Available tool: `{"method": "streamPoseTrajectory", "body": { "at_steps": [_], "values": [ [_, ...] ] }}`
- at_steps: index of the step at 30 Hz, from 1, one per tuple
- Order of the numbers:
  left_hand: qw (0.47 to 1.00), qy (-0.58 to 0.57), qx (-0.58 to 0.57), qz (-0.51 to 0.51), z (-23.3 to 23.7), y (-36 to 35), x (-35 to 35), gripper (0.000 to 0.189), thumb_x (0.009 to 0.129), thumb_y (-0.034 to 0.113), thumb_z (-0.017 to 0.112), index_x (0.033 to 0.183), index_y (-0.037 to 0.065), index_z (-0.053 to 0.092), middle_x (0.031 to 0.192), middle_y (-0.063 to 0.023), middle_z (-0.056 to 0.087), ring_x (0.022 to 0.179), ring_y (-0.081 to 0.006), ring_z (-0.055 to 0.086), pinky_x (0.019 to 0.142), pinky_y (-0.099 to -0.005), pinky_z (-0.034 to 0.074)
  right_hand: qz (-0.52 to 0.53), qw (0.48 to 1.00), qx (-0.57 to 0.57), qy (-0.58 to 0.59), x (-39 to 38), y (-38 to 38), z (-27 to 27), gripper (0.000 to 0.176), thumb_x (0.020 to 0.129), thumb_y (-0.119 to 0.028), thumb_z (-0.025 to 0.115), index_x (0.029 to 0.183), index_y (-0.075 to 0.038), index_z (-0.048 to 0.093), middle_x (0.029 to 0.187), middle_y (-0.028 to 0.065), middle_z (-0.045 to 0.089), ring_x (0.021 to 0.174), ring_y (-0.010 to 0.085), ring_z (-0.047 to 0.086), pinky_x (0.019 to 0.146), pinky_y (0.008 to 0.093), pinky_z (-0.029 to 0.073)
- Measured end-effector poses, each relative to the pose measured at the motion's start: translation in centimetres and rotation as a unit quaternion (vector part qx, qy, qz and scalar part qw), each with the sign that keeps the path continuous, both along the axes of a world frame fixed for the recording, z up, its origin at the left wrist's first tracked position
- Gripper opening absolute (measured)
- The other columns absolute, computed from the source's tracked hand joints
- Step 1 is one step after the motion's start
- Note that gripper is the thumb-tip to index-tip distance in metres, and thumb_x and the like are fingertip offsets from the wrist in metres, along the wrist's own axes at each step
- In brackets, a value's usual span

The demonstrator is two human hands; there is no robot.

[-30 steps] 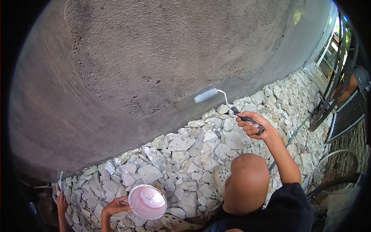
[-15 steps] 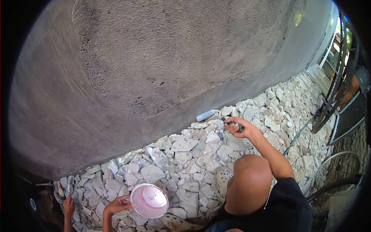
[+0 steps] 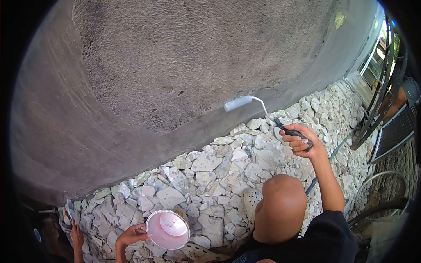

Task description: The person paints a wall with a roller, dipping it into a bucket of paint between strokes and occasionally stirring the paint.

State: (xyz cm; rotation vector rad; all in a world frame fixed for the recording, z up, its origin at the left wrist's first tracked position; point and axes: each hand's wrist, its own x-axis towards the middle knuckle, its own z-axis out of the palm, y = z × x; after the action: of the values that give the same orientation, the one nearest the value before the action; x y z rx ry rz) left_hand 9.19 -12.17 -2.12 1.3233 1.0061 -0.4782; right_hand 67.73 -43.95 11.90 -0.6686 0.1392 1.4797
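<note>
My right hand [image 3: 299,139] is wrapped around the black handle of a small paint roller [image 3: 238,104]. Its pale sleeve overlaps the lower part of the grey wall [image 3: 197,57], with the bent wire frame above the stones. My left hand does not show. To the left, a hand [image 3: 132,235] of another person grips the rim of a pinkish-white bucket [image 3: 154,230], tilted so that its inside faces me. A second hand [image 3: 76,237], also entering from the lower left edge, is beside a thin tool on the stones.
Loose broken stones [image 3: 206,163] cover the ground along the wall. A green hose [image 3: 340,148] runs over them at right. Dark curved metal bars [image 3: 380,94] and a black mesh panel [image 3: 395,133] stand at far right, with part of another person behind.
My right hand has moved right, and the roller has risen from beside the stones to higher in front of the wall. The bucket and the hand on its rim have barely shifted.
</note>
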Motion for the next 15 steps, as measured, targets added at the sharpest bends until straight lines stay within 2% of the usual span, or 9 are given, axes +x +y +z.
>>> {"method": "streamPoseTrajectory", "body": {
  "at_steps": [5, 15],
  "values": [
    [1.000, -0.014, -0.010, -0.005, 0.2, -0.1, 0.3, 0.063, 0.081, 0.019, 0.074, 0.134, 0.003, 0.045, 0.091, -0.0107, 0.068, 0.084, -0.0147, 0.065, 0.075, -0.0285, 0.051, -0.032, 0.993, -0.052, -0.099, 1.1, -1.9, 0.3, 0.020, 0.096, -0.021, 0.042, 0.091, -0.002, 0.046, 0.050, -0.0019, 0.039, 0.031, 0.0036, 0.034, 0.025, 0.0172, 0.029],
    [1.000, -0.014, -0.023, -0.008, 0.0, 0.3, 0.3, 0.065, 0.080, 0.021, 0.075, 0.134, 0.002, 0.045, 0.092, -0.0105, 0.068, 0.084, -0.0148, 0.064, 0.073, -0.0282, 0.052, 0.012, 0.992, -0.086, -0.091, 5.4, -1.8, -3.1, 0.018, 0.094, -0.019, 0.043, 0.086, -0.003, 0.045, 0.049, -0.0030, 0.037, 0.030, 0.0053, 0.033, 0.025, 0.0189, 0.028]
  ]
}}
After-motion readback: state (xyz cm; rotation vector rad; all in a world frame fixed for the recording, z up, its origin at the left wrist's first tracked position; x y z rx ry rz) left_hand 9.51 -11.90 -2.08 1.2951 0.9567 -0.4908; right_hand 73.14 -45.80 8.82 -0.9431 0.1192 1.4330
